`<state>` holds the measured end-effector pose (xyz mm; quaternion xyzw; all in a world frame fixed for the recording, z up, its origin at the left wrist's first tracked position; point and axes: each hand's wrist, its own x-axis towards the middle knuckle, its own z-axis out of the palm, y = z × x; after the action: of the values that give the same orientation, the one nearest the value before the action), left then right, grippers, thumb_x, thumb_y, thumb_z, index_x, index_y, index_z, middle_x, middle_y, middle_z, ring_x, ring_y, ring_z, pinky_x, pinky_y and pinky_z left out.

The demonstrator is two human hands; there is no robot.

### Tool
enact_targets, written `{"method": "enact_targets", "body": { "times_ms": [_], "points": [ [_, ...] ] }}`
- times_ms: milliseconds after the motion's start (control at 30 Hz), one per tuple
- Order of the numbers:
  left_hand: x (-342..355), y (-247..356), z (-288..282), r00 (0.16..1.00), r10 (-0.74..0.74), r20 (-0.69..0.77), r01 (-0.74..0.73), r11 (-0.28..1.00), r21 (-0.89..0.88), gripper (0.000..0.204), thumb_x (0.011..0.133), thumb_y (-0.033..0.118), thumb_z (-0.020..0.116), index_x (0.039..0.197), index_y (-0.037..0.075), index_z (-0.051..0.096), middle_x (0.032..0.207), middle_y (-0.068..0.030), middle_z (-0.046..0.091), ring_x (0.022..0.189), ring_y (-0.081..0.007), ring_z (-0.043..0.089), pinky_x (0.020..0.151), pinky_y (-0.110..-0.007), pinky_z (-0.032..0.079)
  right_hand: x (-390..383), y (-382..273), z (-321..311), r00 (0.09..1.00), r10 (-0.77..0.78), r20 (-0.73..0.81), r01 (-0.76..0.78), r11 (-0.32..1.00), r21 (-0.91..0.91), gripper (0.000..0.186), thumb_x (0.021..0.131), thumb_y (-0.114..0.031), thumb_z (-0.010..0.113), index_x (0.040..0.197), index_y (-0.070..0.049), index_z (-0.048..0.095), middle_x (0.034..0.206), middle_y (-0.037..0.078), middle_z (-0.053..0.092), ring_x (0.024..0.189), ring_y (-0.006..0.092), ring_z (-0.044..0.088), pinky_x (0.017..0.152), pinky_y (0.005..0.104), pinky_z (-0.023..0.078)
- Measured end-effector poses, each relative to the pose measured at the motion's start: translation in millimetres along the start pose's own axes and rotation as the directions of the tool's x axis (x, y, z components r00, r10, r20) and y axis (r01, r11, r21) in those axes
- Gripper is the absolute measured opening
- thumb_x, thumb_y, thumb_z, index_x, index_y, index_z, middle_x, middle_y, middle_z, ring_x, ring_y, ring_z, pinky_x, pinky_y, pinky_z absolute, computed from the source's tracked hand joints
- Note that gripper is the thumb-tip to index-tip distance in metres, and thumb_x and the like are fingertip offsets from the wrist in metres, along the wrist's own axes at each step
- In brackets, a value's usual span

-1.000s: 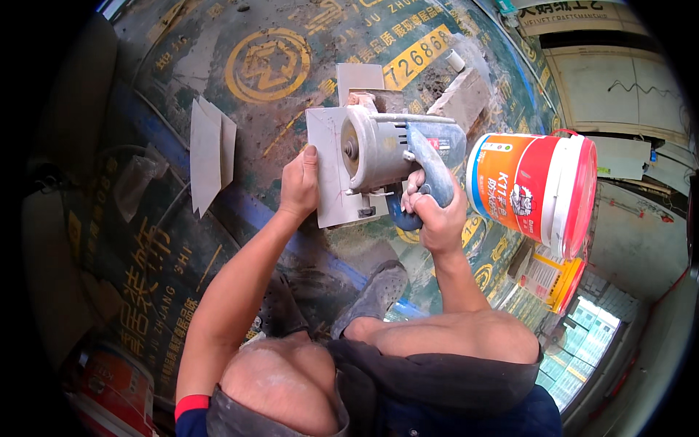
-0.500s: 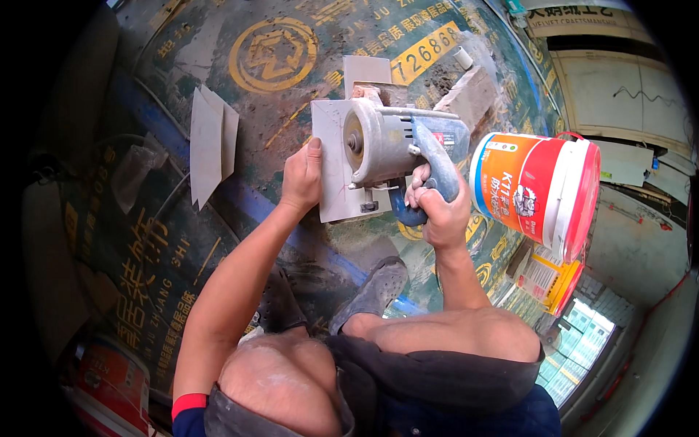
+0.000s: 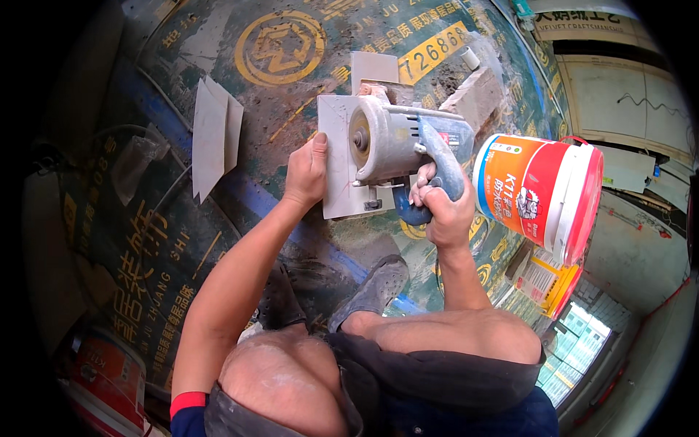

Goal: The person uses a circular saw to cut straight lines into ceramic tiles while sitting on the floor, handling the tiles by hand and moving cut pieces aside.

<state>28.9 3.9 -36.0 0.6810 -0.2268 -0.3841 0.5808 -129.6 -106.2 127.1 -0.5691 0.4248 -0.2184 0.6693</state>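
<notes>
A dusty electric tile saw (image 3: 389, 142) with a round blade guard and blue handle rests over a pale tile (image 3: 336, 156). My right hand (image 3: 447, 210) is closed round the saw's handle. The left edge of the tile is gripped by my left hand (image 3: 306, 173), thumb on top and the other fingers mostly hidden. Faint lines mark the tile's face. The guard hides where the blade meets the tile. Just beyond the saw lies a smaller pale tile piece (image 3: 374, 67), with a rough reddish block (image 3: 397, 92) partly hidden behind the saw.
Cut pale tile pieces (image 3: 211, 138) lie on the left. An orange and white bucket (image 3: 528, 186) stands close to my right hand, with a yellow one (image 3: 546, 282) behind it. Beyond the saw are a broken slab (image 3: 472, 96) and debris on the green printed floor covering (image 3: 291, 109).
The whole view has shifted slightly. Both hands, the saw and the tile keep the same places relative to one another.
</notes>
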Motion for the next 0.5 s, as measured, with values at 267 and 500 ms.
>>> {"method": "enact_targets", "body": {
  "times_ms": [267,500],
  "points": [
    [0.5,-3.8,0.7,1.000,-0.006,-0.013,0.006,1.000,0.010,0.053,0.109,0.042,0.034,0.097,-0.001,0.063,0.085,-0.0239,0.065,0.078,-0.0422,0.062,0.073,-0.044,0.048,0.1,0.2,0.9,1.000,0.007,-0.004,-0.007,1.000,-0.001,0.022,0.081,-0.001,0.056,0.102,0.003,0.055,0.087,0.006,0.058,0.068,0.0110,0.056,0.063,0.0261,0.048],
    [1.7,-4.6,1.0,1.000,0.004,-0.022,-0.003,0.999,0.051,0.053,0.109,0.042,0.034,0.096,-0.001,0.064,0.085,-0.0245,0.065,0.079,-0.0439,0.062,0.073,-0.045,0.048,-0.2,0.4,2.2,1.000,-0.005,-0.023,0.005,1.000,-0.010,0.020,0.081,-0.002,0.056,0.101,0.004,0.055,0.086,0.007,0.058,0.067,0.0112,0.056,0.063,0.0266,0.048]
  ]
}}
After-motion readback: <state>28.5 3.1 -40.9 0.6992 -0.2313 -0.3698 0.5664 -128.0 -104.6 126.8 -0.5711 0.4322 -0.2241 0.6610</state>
